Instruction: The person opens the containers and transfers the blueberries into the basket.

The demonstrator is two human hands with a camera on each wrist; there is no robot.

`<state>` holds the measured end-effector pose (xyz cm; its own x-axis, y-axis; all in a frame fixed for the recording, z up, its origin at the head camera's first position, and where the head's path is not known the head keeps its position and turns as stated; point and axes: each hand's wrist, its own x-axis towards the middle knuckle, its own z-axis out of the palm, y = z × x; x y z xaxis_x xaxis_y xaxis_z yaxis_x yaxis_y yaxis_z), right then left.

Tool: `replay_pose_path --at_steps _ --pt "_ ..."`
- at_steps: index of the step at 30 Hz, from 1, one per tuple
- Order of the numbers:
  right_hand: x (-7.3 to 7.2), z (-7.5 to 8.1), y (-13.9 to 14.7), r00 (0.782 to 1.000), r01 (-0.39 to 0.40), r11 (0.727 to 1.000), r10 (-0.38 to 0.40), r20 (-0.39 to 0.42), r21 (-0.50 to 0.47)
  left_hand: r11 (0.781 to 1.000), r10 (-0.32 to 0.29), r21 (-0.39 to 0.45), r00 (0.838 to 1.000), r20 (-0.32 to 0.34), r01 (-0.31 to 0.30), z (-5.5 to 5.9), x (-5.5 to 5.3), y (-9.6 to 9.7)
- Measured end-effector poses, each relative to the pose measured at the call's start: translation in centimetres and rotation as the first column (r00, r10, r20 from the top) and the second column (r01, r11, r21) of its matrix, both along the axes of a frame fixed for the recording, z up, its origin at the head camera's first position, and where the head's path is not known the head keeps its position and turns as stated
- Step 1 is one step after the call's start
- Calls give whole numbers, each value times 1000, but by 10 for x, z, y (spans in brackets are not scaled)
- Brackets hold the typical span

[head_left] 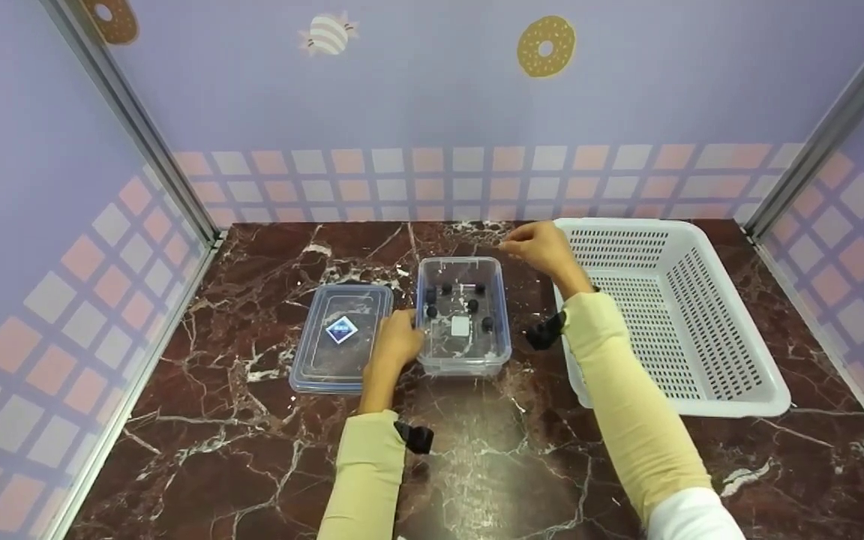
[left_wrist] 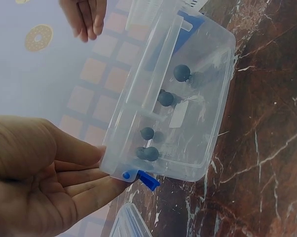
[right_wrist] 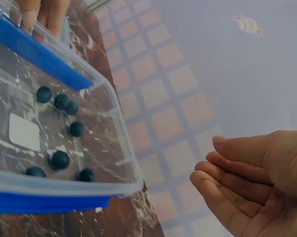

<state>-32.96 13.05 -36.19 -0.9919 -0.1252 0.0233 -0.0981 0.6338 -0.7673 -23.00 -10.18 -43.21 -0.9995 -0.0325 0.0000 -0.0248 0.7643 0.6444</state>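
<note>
A clear plastic container (head_left: 464, 349) with blue side clips stands on the table, holding several small dark round balls (left_wrist: 182, 73) and a white square (right_wrist: 24, 132) on its floor. My left hand (head_left: 400, 339) pinches the container's left side, with its thumb at the rim and fingers below in the left wrist view. Off the container's far right corner, my right hand (head_left: 541, 247) hovers between it and the white basket. Its fingers are loosely bent, and nothing shows between them in the right wrist view (right_wrist: 242, 185).
To the left lies a clear lidded box (head_left: 312, 341) with a blue and white diamond label. A white perforated basket (head_left: 766, 397) stands at the right. Patterned walls (head_left: 432, 97) enclose the dark red marbled table (head_left: 214, 457) at the back and sides.
</note>
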Motion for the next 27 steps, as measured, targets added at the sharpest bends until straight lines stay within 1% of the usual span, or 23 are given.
replay_pose_path --at_steps 6,12,14,21,27 --pt "-1 -9 -14 999 -31 1000 31 -5 3 1000 -11 -14 1000 -20 11 -1 0 0" --pt "1 -13 -26 998 -50 993 55 -38 105 1000 -3 -7 1000 -18 3 -1 0 0" --pt "1 -16 -30 997 -58 991 64 -40 123 1000 0 -2 1000 -11 0 -1 0 0" --pt "1 -23 -41 998 -68 990 69 -3 121 1000 -1 0 1000 -15 1 -3 -1 -1" --pt "2 -30 -49 996 -87 989 88 -8 117 1000 2 1 1000 -10 -2 -2 0 0"
